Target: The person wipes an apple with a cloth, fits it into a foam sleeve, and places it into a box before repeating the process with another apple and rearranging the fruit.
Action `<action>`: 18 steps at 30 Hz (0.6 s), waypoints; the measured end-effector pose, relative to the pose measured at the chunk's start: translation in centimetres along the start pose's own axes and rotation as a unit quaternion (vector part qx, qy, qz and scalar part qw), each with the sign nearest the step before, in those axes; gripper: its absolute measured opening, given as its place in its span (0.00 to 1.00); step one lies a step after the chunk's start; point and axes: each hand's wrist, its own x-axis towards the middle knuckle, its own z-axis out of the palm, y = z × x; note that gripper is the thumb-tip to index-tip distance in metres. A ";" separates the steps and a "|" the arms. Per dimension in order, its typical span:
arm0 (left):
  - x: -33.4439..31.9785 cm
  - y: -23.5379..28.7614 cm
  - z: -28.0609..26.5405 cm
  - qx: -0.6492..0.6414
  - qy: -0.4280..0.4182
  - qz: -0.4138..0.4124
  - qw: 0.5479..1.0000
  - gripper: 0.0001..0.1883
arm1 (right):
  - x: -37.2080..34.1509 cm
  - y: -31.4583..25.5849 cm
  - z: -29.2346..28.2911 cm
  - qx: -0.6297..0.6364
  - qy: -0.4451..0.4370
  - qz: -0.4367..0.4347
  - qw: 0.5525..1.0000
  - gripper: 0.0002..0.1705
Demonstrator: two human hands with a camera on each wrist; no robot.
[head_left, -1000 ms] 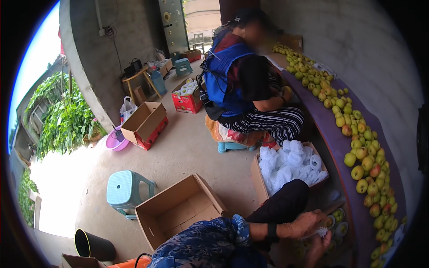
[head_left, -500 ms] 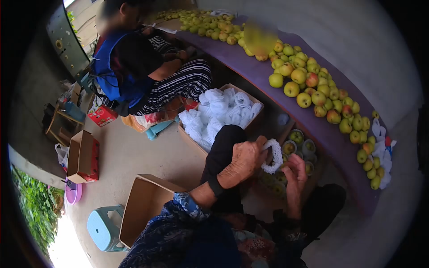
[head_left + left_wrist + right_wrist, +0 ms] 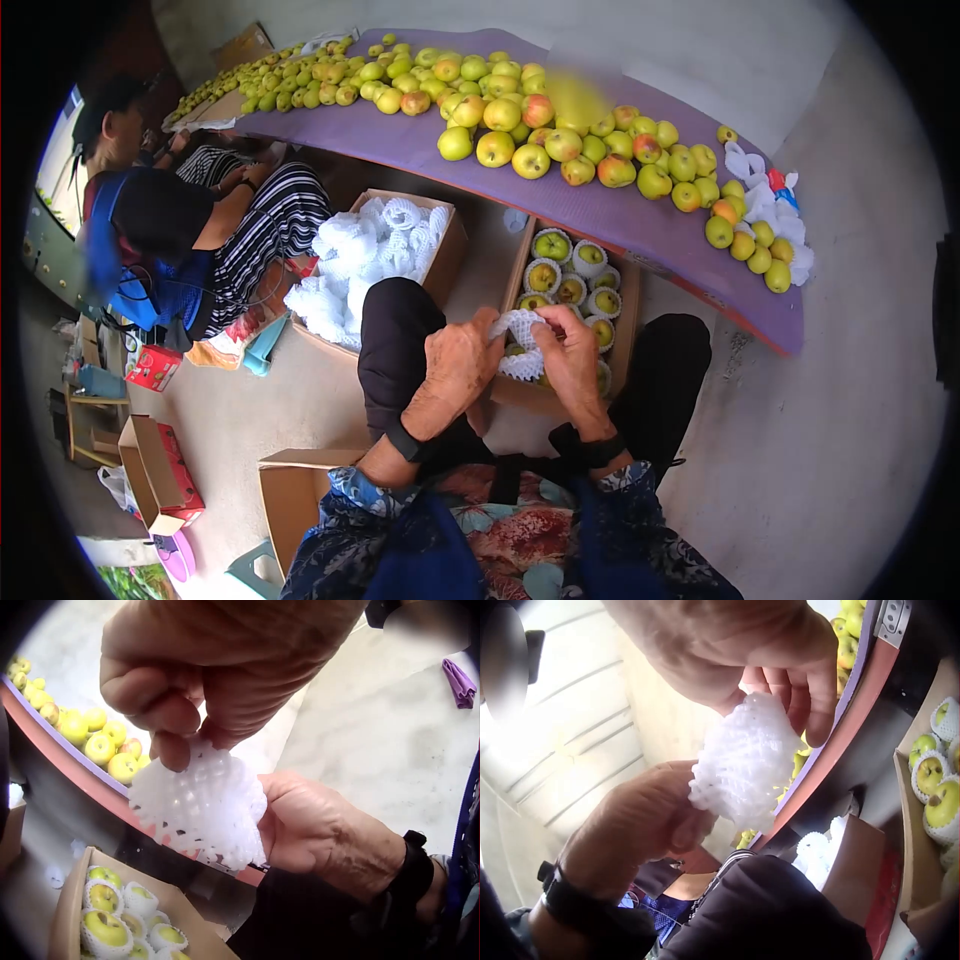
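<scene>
Both hands meet over the near end of a cardboard box (image 3: 625, 345) of apples in white foam nets. Between them is one white foam net (image 3: 522, 330). My left hand (image 3: 460, 365) pinches its left edge; my right hand (image 3: 572, 365) holds its right side. In the left wrist view the net (image 3: 199, 802) hangs from the fingertips of the left hand (image 3: 232, 667), with the right hand (image 3: 322, 832) at its side. The right wrist view shows the net (image 3: 742, 765) bunched between the left hand (image 3: 634, 825) and right hand (image 3: 742, 652). No apple is visible inside it.
Loose apples (image 3: 500, 115) lie along a purple-covered table (image 3: 400, 140) beyond the hands. A box of white foam nets (image 3: 365, 250) stands to the left, beside a seated person (image 3: 170, 210). An open cardboard box (image 3: 290, 500) is at lower left.
The view has swung toward the table and apple box. The net, a wide ring between the hands half a second ago, is now flatter, with both hands closer together on it.
</scene>
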 end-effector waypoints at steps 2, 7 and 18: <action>0.0 -0.1 0.4 0.045 -0.023 0.017 0.999 0.11 | 0.6 -0.5 -0.6 -0.053 0.001 -0.035 0.998 0.10; 0.9 0.5 -0.4 -0.010 -0.010 0.010 1.000 0.09 | 2.6 -2.9 -2.0 -0.155 -0.131 -0.108 0.973 0.12; 4.9 2.2 -1.2 -0.042 -0.022 -0.028 0.999 0.16 | 11.6 -5.6 -2.0 -0.376 -0.118 -0.373 0.840 0.09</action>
